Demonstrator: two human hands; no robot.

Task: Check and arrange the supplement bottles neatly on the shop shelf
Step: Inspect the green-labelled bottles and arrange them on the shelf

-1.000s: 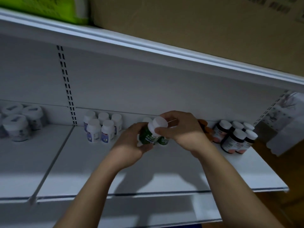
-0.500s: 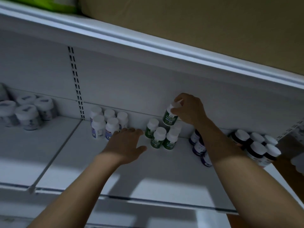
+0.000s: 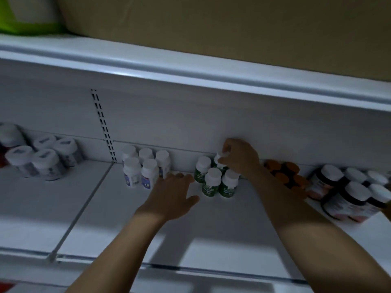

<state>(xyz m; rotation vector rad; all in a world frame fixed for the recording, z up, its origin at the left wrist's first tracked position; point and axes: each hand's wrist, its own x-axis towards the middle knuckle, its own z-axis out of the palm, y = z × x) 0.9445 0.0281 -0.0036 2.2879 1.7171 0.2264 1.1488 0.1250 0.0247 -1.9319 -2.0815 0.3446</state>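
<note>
A cluster of green-labelled, white-capped supplement bottles (image 3: 211,182) stands near the back of the white shelf (image 3: 211,233). My right hand (image 3: 241,157) grips the white cap of the back-right green bottle (image 3: 220,163), which sits down among the others against the back wall. My left hand (image 3: 173,193) lies flat on the shelf with fingers spread, just left of the green bottles and in front of the blue-labelled white bottles (image 3: 143,168). It holds nothing.
Orange-capped dark bottles (image 3: 283,174) lie behind my right forearm. Dark bottles with white caps (image 3: 349,193) stand at the right. Wide white jars (image 3: 40,159) sit on the left shelf section past a divider rail (image 3: 80,210). A cardboard box (image 3: 232,28) rests on the upper shelf.
My right hand carried the green bottle from in front of me to the back of the group and lowered it into place. My left hand let go and settled flat on the shelf.
</note>
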